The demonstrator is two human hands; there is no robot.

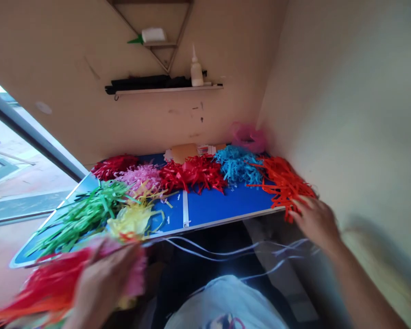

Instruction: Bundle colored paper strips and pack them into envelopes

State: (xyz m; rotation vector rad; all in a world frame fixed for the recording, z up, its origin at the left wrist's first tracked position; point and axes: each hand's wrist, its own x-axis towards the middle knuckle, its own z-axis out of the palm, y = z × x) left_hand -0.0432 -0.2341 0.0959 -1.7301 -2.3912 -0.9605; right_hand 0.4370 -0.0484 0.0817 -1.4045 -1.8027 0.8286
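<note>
My left hand (104, 278), blurred by motion, is closed on a bundle of coloured strips (55, 278), mostly red with pink and orange, at the lower left. My right hand (313, 219) is at the table's right edge, its fingers closed on the near end of a pile of orange strips (282, 180). Pale purple strings (212, 253) stretch across below the table edge between the two hands. Near my left hand lie yellow strips (133, 217) and green strips (89, 210).
Along the back of the blue table (219, 205) lie red strips (195, 173), pink strips (142, 178), dark red strips (114, 165), blue strips (238, 164) and a pink plastic bag (250, 137). A wall shelf (171, 89) holds a glue bottle (196, 71). A wall rises at the right.
</note>
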